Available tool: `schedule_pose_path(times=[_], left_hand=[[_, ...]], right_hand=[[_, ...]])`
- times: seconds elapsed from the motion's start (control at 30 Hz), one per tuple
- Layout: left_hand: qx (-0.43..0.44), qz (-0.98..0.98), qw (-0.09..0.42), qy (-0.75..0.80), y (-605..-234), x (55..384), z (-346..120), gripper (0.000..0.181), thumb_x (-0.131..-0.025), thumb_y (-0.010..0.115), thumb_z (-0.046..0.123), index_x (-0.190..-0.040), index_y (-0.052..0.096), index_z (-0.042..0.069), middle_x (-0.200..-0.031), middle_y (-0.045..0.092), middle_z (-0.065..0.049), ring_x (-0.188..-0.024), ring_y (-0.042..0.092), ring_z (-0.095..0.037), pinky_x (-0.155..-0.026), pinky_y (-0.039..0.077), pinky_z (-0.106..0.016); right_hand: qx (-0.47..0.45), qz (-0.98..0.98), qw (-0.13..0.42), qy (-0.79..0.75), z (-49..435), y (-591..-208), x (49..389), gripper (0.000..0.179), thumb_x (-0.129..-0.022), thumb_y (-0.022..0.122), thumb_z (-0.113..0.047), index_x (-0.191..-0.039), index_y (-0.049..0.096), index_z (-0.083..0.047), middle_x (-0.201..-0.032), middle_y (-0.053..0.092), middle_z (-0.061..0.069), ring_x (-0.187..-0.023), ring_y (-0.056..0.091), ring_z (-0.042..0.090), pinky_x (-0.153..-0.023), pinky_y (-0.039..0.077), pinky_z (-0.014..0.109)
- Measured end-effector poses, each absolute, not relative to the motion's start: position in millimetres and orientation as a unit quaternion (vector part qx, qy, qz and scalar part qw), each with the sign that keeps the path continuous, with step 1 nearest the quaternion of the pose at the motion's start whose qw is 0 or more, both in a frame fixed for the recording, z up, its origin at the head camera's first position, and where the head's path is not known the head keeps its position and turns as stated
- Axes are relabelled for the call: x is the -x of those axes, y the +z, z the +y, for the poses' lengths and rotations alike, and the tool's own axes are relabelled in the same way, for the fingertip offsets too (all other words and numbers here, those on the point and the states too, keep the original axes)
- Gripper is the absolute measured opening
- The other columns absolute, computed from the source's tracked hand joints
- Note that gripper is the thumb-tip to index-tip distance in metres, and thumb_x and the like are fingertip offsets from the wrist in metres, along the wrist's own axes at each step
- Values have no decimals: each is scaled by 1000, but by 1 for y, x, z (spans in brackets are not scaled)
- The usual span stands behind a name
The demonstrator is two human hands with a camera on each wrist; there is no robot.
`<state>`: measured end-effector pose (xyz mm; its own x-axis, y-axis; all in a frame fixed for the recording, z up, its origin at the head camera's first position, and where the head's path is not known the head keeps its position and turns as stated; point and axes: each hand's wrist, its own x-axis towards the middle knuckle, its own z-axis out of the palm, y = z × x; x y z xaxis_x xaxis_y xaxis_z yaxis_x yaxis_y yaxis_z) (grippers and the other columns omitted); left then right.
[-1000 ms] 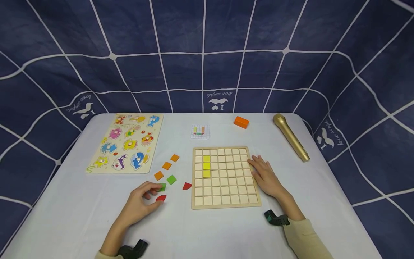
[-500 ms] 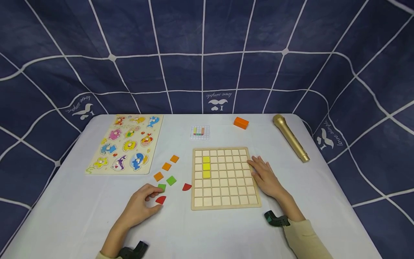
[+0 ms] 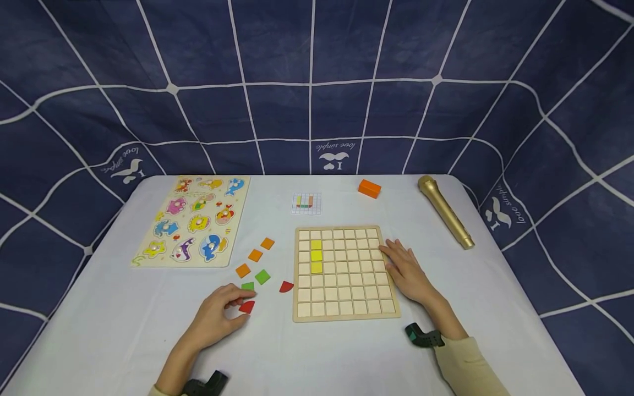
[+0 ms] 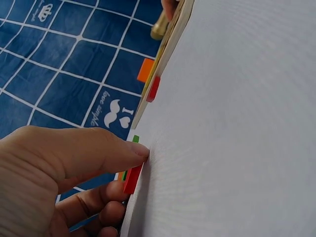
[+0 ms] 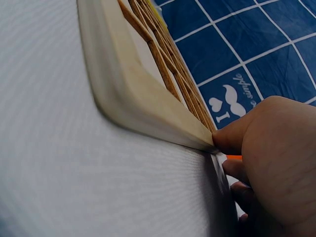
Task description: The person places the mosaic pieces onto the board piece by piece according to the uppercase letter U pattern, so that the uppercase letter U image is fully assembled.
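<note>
In the head view my left hand (image 3: 214, 316) is at the red quarter-round piece (image 3: 246, 307); thumb and forefinger are spread on either side of it. The left wrist view shows the thumb in front of that red piece (image 4: 132, 180), fingertips behind; firm contact cannot be told. A green square tile (image 3: 247, 286) lies just beyond the fingers, partly covered. My right hand (image 3: 408, 272) rests with extended fingers against the right edge of the wooden grid board (image 3: 345, 318). Three yellow tiles (image 3: 316, 256) stand in a column on the board. The right wrist view shows the thumb touching the board's side (image 5: 163, 116).
Another green tile (image 3: 262, 276), three orange tiles (image 3: 255, 255) and a second red quarter-round (image 3: 285, 286) lie left of the board. Behind are a pattern card (image 3: 306, 204), orange block (image 3: 369, 188) and gold microphone (image 3: 446, 212). An animal puzzle board (image 3: 190, 220) lies far left.
My left forefinger has shifted from the green tile toward the near red quarter-round, with the thumb still beside that piece. The right hand and the board have stayed put.
</note>
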<state>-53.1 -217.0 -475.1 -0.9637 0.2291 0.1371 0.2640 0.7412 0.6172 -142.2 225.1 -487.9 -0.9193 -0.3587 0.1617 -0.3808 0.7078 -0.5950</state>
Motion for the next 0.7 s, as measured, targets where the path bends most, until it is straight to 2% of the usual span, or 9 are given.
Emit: schedule_pose_path(times=[0.43,0.53,0.7], left_hand=[[129,-936,15,-328,-476,53,-216,32,-66,80,11,-93,70,27,-80,53,18,-76,45,-5,-67,42,-24],[115,-939,10,-324,-476,53,-215,30,-66,80,12,-91,70,26,-78,52,18,-75,45,-6,-66,42,-24],[115,-932,30,-341,-472,55,-207,26,-64,82,13,-87,70,19,-72,52,13,-68,47,-7,-61,42,-23]], right_hand=[[-206,-923,27,323,226,-489,141,43,-95,48,-11,-137,43,-7,-145,29,20,-136,14,37,-105,3,57],[-210,-922,35,323,225,-489,141,42,-95,48,-12,-136,43,-6,-145,29,21,-136,15,38,-104,4,58],[-209,-921,32,327,226,-488,141,42,-95,48,-11,-136,43,-6,-145,29,21,-136,15,38,-105,3,58]])
